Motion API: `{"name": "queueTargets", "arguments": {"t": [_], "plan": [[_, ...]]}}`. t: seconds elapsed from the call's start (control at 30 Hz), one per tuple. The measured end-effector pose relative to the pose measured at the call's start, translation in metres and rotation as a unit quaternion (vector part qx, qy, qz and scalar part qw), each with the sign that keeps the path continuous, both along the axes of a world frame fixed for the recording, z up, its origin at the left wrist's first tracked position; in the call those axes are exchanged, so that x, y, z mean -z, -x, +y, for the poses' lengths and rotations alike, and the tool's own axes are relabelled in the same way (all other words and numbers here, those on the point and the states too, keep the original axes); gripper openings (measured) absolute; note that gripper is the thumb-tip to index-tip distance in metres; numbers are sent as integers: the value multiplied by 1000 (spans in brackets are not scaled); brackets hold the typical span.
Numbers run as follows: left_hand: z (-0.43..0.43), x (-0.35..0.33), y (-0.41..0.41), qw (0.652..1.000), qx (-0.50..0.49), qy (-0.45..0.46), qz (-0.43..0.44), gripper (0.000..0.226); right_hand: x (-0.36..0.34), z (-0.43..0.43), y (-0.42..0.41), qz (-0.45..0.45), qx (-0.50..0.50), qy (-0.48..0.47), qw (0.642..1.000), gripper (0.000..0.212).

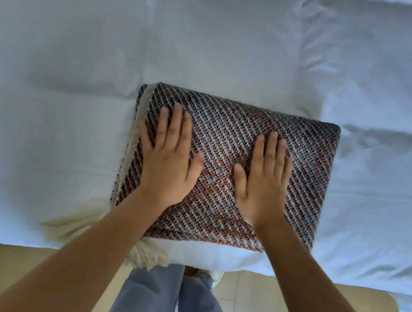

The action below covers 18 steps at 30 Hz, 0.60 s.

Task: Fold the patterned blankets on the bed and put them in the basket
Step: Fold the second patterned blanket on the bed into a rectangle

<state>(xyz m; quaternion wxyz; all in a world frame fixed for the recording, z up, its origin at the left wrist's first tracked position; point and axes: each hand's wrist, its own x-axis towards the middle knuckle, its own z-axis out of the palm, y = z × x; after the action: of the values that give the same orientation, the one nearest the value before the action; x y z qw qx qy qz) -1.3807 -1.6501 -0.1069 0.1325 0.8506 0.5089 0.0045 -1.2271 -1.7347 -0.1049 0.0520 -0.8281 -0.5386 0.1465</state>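
Woven blanket lies folded into a thick rectangle at the bed's near edge, left hand and right hand both flat on top, fingers spread

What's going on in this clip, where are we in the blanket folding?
A person stands at the edge of a bed covered in white bedding, both palms flat on a patterned blanket already folded into a compact rectangle. The left hand presses near its left side, the right hand nearer the middle. A cream fringe hangs off the bed edge below the fold. No basket shows in this view, so the blanket is folded but not yet put away.
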Motion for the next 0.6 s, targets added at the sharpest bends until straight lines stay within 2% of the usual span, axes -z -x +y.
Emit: {"name": "queueTargets", "arguments": {"t": [0.07,0.17,0.37,0.47,0.53,0.6], "plan": [[10,-1,-31,998,57,4,-1,61,1,31,11,12,-38,-9,999,62],[32,14,-41,996,65,36,40,61,15,54,0,-13,-47,22,999,59],[57,36,-1,998,-2,36,57,67,35,27,-70,-47,70,73,994,59],[59,28,4,986,-136,93,-24,90,34,30,-74,-34,141,79,986,61],[62,22,12,950,-224,177,-126,109,31,25,-71,11,202,58,978,71],[63,15,19,911,-276,243,-185,118,24,11,-69,74,284,14,956,86]]}}
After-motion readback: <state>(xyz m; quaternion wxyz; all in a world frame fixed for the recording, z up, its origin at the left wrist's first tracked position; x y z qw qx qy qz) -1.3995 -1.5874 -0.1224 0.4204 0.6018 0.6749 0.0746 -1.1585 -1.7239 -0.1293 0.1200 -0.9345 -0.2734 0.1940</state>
